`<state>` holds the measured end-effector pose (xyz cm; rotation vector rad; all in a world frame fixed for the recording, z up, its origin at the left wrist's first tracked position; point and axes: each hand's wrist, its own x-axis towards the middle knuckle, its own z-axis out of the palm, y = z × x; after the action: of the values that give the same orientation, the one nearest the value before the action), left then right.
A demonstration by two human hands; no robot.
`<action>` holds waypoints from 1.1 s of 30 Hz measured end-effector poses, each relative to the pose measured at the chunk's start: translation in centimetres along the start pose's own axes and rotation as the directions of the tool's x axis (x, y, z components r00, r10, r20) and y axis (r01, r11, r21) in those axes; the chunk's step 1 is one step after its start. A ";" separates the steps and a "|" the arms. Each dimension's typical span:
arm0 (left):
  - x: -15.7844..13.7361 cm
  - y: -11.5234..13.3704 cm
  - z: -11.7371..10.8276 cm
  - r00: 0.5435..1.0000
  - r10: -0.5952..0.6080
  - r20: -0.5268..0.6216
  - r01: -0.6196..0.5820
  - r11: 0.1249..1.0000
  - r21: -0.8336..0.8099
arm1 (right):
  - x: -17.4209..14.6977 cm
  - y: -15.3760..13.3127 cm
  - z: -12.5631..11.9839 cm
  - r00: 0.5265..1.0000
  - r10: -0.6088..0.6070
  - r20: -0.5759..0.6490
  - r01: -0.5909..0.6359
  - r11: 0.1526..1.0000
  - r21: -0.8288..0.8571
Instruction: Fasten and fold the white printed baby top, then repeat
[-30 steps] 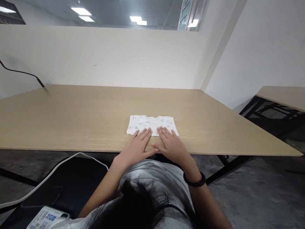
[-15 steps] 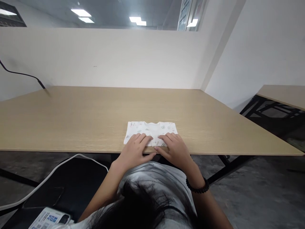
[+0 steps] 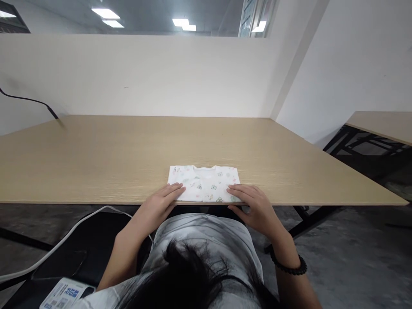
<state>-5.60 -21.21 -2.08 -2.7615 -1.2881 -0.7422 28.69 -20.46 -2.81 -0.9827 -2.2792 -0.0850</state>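
Both hands lie loosely over a folded garment, fingers straight and held together, neither grip closed around anything. The left hand (image 3: 157,207) rests its fingertips on the garment's near left corner, its thumb mostly hidden. The right hand (image 3: 255,207) lays its fingers over the near right corner, with the thumb spread apart, lower down by the tabletop's front edge. The white folded garment (image 3: 206,183) sits between them: soft, thin-looking cloth scattered with small pale prints, folded into a flat, wide rectangle, with a shallow scooped neckline in its far edge. Its near edge runs beside the front edge of the tabletop (image 3: 206,139), which is pale, wood-grained and faintly glossy. The surface stretches away on both sides and back to a smooth white wall (image 3: 193,77), leaving wide room beyond the cloth. The forearms angle inward from either side, wrists just outside the front edge; a black beaded bracelet (image 3: 291,268) circles the right wrist. Below, the person wears a grey-and-white shirt (image 3: 206,234). To the left, a white cable (image 3: 67,236) curves across a black seat (image 3: 99,234), near a phone (image 3: 66,294) with a printed back.
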 end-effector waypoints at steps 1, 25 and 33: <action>-0.3 -0.2 -0.3 1.000 0.013 -0.002 -0.014 1.000 -0.028 | -0.3 0.1 0.0 1.000 -0.007 -0.009 0.007 0.999 0.035; -1.8 -0.9 -1.3 1.000 -0.007 0.003 0.007 1.000 0.028 | 3.8 3.5 -1.8 0.863 0.499 0.077 -0.503 0.837 0.214; -1.6 -0.7 -1.1 0.999 -0.041 0.012 0.041 0.998 0.056 | 8.1 5.7 -2.7 0.782 0.423 0.459 -0.600 0.712 0.365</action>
<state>-7.44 -22.07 -1.89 -2.7088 -1.3501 -0.6809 29.84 -12.05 3.03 -1.3845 -2.0403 0.9479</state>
